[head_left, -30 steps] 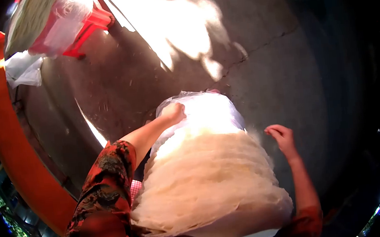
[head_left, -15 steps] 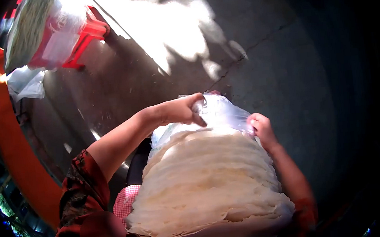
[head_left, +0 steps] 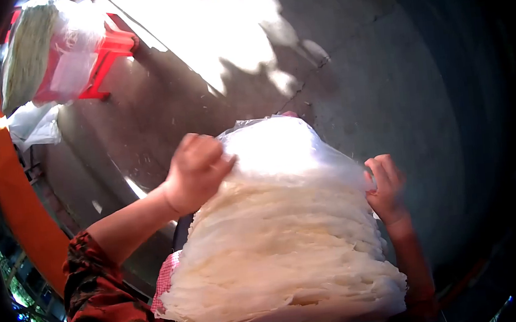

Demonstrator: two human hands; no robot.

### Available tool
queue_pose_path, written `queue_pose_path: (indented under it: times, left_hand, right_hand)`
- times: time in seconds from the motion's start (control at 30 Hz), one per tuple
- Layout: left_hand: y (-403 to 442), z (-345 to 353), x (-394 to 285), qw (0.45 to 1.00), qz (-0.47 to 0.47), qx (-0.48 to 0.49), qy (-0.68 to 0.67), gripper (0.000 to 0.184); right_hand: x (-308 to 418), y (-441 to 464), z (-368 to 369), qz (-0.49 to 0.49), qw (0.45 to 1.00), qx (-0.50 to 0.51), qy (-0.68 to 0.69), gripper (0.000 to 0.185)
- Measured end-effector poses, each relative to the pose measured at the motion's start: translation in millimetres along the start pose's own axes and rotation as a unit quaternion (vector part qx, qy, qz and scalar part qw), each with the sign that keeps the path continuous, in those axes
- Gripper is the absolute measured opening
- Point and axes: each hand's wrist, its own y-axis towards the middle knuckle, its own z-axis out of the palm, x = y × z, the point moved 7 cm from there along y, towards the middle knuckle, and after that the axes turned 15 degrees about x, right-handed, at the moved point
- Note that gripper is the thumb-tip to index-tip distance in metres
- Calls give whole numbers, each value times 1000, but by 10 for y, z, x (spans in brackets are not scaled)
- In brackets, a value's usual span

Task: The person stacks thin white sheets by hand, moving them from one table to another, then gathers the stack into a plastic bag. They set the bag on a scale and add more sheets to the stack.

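Observation:
A thick stack of thin, pale, ragged-edged sheets (head_left: 278, 251) lies in front of me over my lap, fanned in overlapping layers. Its far end is covered by a clear plastic bag (head_left: 275, 144), bright with glare. My left hand (head_left: 197, 169) is closed at the bag's left edge, fingers curled and slightly blurred. On the opposite side, my right hand (head_left: 388, 187) has bent fingers pinching at the bag's right edge, beside the stack. The exact grip of the fingertips is partly hidden.
A red plastic stool (head_left: 99, 64) stands at the upper left, with a greenish stack of sheets (head_left: 28, 55) and clear plastic on it. A white plastic bag (head_left: 34, 125) hangs below. An orange curved band (head_left: 25, 206) runs down the left side. Sunlight patches the concrete floor (head_left: 204, 110).
My left hand has moved left and nearer, from over the bag to its left edge. My right hand has shifted slightly right. The plastic now lies flatter and spread wider.

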Motion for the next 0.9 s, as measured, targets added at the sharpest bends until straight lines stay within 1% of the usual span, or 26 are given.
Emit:
queue_pose_path:
  times: [0.03,0.07,0.13,0.17,0.2,0.23,0.27,0.3,0.33,0.37,0.43,0.47,0.5,0.53,0.57,0.6,0.67,0.7,0.73,0.77,0.8,0.9]
  left_hand:
    - [-199,35,138,997,-73,-9,2,25]
    - [-414,54,219,989,-144,-18,7,28]
    - [-869,110,149,960,-261,-10,-102,23]
    - [-1032,208,76,957,-258,18,-135,21]
    - [-1179,330,5,951,-257,46,-167,19]
    - [-1337,449,13,918,-328,60,-215,11]
    - [-1454,601,87,842,-396,-23,-366,4]
    - [-1448,681,146,767,-438,-57,-466,2]
    - [-1467,786,171,674,-473,-88,-560,3]
    - [-1467,850,144,640,-469,-74,-604,4]
    - [-1531,934,102,566,-458,-42,-684,8]
    - [-1613,939,79,529,-456,-17,-716,14]
    - [-1600,882,33,530,-437,16,-727,16]
    - [-1561,835,-3,532,-414,50,-737,19]
    - [-1583,839,-16,560,-430,110,-700,23]
    - [-1575,828,-30,575,-415,100,-699,22]
    - [-1558,830,26,613,-380,72,-689,21]
    - [-1618,869,-5,564,-370,54,-737,22]
    - [-1743,968,-24,493,-366,50,-788,24]
    - [-1865,1034,0,499,-367,65,-782,24]
    - [-1948,1103,5,504,-368,82,-777,24]
    - [-2055,1280,-63,548,-390,80,-736,19]
  right_hand:
    - [-191,-183,226,36,997,58,18,20]
    - [-301,-339,373,68,993,53,85,18]
    - [-469,-602,694,129,966,41,220,15]
    - [-602,-717,915,182,925,34,331,14]
    - [-719,-822,1156,230,869,29,438,13]
    - [-777,-884,1303,274,797,27,537,13]
    - [-831,-880,1292,266,809,40,523,12]
    - [-890,-871,1236,260,821,51,506,11]
    - [-879,-858,1147,257,831,66,488,10]
    - [-868,-917,1063,286,809,89,505,11]
    - [-899,-1175,902,273,808,62,518,13]
    - [-906,-1299,845,268,806,49,526,14]
    - [-779,-1305,748,225,818,58,527,11]
    - [-787,-1362,780,224,868,85,434,8]
    - [-815,-1416,857,220,910,110,336,6]
    - [-815,-1462,911,211,940,134,233,4]
    - [-772,-1495,1022,213,949,118,202,4]
    - [-833,-1609,1147,210,952,110,195,5]
    - [-875,-1711,1290,209,954,105,189,5]
    - [-908,-1787,1375,186,954,32,232,7]
    - [-917,-1848,1459,198,951,27,236,7]
    - [-905,-1903,1589,232,942,33,239,7]
